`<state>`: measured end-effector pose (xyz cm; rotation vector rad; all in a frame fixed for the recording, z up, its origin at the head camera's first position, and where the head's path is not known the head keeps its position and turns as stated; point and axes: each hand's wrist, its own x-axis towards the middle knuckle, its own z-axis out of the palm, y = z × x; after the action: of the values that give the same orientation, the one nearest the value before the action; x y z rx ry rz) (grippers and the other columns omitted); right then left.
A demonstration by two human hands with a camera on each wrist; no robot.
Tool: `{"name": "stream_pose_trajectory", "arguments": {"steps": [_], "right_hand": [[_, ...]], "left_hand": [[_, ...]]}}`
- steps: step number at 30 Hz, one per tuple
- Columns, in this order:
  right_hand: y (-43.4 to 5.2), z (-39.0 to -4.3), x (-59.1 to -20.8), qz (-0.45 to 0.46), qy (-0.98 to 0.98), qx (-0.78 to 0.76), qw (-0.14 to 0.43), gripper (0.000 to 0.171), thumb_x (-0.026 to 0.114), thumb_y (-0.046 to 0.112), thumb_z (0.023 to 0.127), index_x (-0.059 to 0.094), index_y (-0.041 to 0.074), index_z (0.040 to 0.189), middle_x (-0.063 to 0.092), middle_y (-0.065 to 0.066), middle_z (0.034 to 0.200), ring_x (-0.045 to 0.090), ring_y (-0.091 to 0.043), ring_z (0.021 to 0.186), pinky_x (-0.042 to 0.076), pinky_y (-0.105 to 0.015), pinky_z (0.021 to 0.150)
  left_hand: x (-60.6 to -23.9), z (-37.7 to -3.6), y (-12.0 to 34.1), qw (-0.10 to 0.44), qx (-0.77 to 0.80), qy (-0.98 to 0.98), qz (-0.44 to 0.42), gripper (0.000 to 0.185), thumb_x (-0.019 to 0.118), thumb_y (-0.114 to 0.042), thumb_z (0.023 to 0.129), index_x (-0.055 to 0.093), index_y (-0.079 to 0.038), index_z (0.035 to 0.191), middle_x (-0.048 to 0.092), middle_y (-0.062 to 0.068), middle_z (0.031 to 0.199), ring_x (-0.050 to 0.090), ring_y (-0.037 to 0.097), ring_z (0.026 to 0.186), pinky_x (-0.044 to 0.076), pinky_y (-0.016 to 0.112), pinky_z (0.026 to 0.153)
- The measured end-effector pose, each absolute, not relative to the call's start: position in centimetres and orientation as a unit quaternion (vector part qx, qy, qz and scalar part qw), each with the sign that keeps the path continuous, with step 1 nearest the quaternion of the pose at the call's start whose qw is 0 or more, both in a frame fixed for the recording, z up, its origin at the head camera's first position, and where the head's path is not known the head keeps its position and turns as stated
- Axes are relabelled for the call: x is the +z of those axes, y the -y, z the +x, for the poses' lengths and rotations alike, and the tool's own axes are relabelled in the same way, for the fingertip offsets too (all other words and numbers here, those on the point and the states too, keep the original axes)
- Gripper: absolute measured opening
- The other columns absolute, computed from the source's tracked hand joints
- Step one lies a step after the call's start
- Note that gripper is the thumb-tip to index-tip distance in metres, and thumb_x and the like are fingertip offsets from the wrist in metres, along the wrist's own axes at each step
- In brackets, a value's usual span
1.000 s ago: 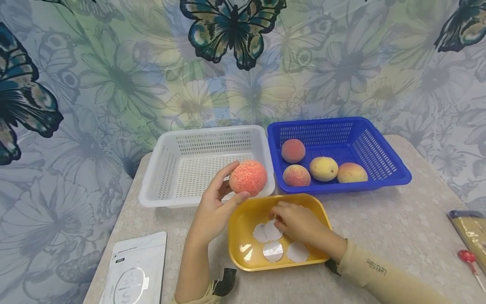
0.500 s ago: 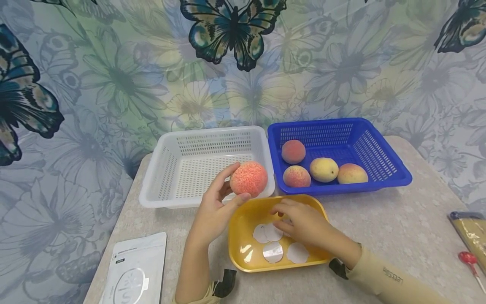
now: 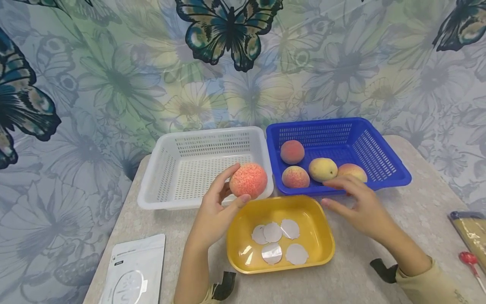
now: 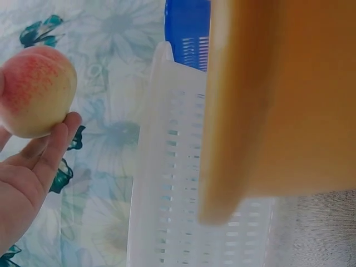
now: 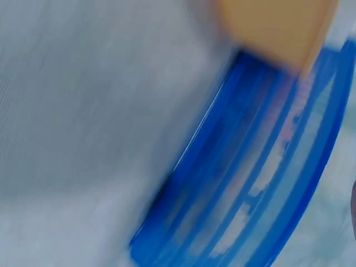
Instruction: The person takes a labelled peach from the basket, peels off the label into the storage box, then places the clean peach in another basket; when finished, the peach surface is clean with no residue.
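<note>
My left hand (image 3: 216,207) holds a peach (image 3: 248,180) between thumb and fingers, above the near right corner of the white basket (image 3: 178,202). In the left wrist view the same peach (image 4: 41,92) shows a yellow and red skin, with fingers (image 4: 53,147) under it. Free of any visible object, my right hand (image 3: 362,207) hovers between the yellow tray and the blue basket, thumb and fingers apart. Several round white stickers or labels (image 3: 290,229) lie in the yellow tray (image 3: 317,240). The right wrist view is blurred and barely shows that hand.
The blue basket (image 3: 387,158) at the back right contains several peaches (image 3: 322,169). A white pouch (image 3: 133,270) lies at the front left of the table (image 3: 197,278). On the right are a red lollipop (image 3: 468,258) and a golden packet (image 3: 472,236). A patterned cloth hangs behind.
My right hand has lifted out of the yellow tray and moved right, towards the near edge of the blue basket. My left hand still holds the peach in nearly the same spot.
</note>
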<state>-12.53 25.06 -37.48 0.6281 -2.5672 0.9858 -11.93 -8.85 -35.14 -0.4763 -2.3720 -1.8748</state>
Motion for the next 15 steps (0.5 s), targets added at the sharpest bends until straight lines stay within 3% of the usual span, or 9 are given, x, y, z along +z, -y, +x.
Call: {"name": "stream_pose_trajectory", "arguments": {"steps": [3,7,10,15], "right_hand": [[-28.2,-13.7,-37.6,0.177,0.908,0.336,0.176,0.052,0.087,0.011,0.074,0.067,0.011,0.122,0.063,-0.009,0.124,0.05,-0.018,0.118,0.04,-0.034,0.099],[-32.2,-15.3,-38.1,0.111,0.927,0.324,0.156,0.066,0.087,0.02,0.075,0.058,0.004,0.132,0.053,-0.025,0.135,0.039,-0.047,0.129,0.025,-0.07,0.105],[-34.8,-16.3,-38.6,0.079,0.937,0.305,0.149,0.075,0.085,0.025,0.077,0.051,0.001,0.139,0.045,-0.031,0.142,0.032,-0.055,0.133,0.018,-0.074,0.108],[-37.8,-17.4,-39.6,0.04,0.951,0.273,0.137,0.087,0.08,0.035,0.082,0.038,-0.003,0.148,0.034,-0.034,0.151,0.025,-0.058,0.139,0.014,-0.075,0.11]], "left_hand": [[-35.1,-11.9,8.8,0.048,-0.605,0.777,-0.165,0.067,0.076,-0.018,0.088,0.045,-0.031,0.147,0.045,-0.005,0.151,0.061,0.015,0.119,0.048,0.038,0.107],[-35.0,-11.7,8.7,0.051,-0.597,0.782,-0.171,0.067,0.076,-0.018,0.088,0.046,-0.031,0.146,0.046,-0.006,0.15,0.06,0.013,0.119,0.046,0.04,0.109],[-34.8,-11.5,8.6,0.053,-0.586,0.789,-0.176,0.066,0.075,-0.019,0.089,0.046,-0.031,0.146,0.047,-0.007,0.148,0.058,0.012,0.121,0.047,0.039,0.108],[-33.8,-11.1,8.3,0.062,-0.566,0.799,-0.193,0.064,0.074,-0.024,0.09,0.045,-0.032,0.147,0.048,-0.007,0.146,0.056,0.013,0.125,0.048,0.039,0.108]]}}
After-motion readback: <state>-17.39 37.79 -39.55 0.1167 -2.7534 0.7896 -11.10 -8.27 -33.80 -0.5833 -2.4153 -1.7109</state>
